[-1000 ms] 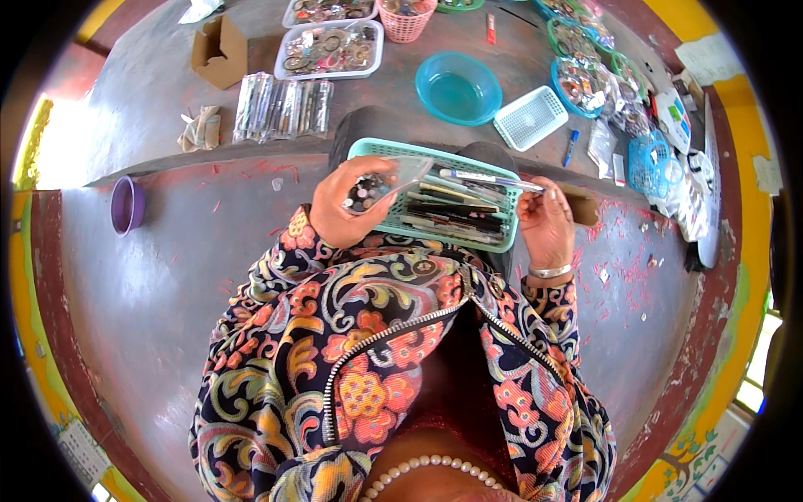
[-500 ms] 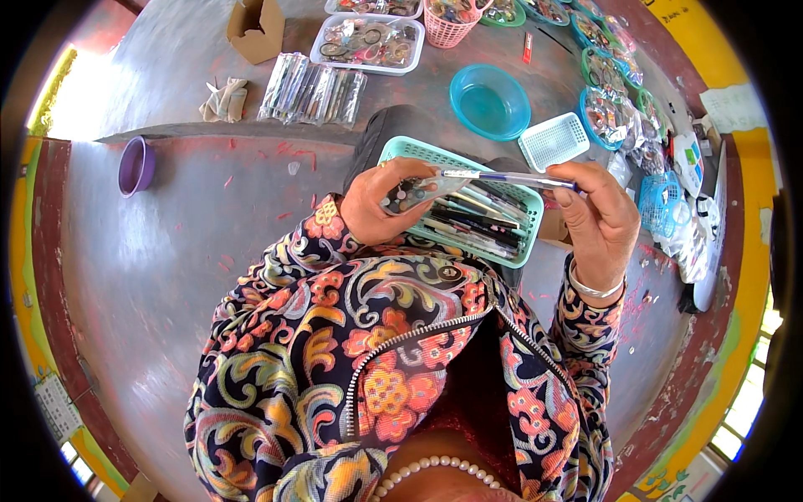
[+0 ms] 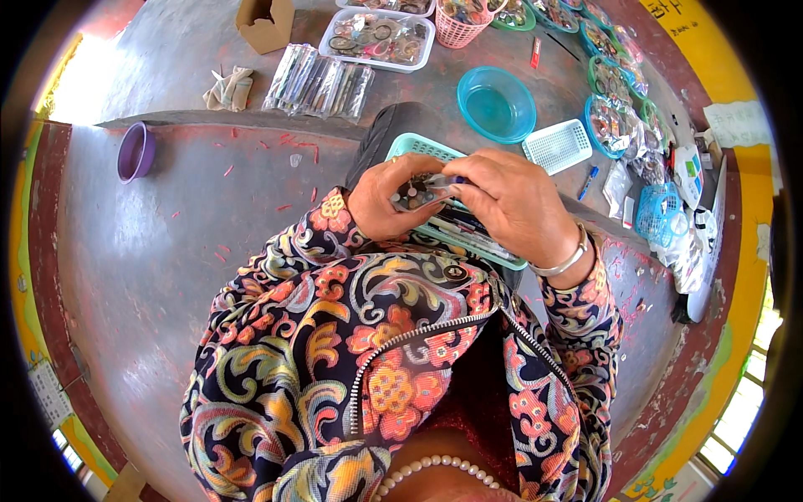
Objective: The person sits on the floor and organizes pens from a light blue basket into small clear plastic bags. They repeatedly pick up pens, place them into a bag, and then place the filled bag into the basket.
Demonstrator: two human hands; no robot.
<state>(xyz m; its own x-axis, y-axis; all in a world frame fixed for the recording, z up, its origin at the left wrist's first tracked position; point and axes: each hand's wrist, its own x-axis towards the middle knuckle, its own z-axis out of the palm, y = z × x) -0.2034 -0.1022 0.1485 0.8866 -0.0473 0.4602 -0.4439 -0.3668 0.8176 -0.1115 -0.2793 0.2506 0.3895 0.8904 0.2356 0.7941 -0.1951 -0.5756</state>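
Note:
My left hand (image 3: 383, 201) is closed on a small clear plastic pouch (image 3: 411, 197) whose contents are dark and roundish and hard to make out. Against the pouch's mouth, the fingertips of my right hand (image 3: 520, 209) pinch a pen (image 3: 460, 180); just its dark blue end shows, and the rest is hidden by the pouch and fingers. Below both hands, a mint-green basket (image 3: 428, 144) rests on my lap. Several pens (image 3: 473, 234) lie in it, partly covered by my right hand.
Beyond my lap lie bagged pens (image 3: 320, 84), a white tray of small bagged goods (image 3: 381, 40), a blue basin (image 3: 497, 105) and a white basket (image 3: 558, 147). Filled baskets line the right side. A purple bowl (image 3: 135, 154) stands left, a cardboard box (image 3: 264, 23) behind.
My right hand has moved left with the pen, from holding it stretched out at the right to bringing it up against the pouch. The left hand keeps its hold.

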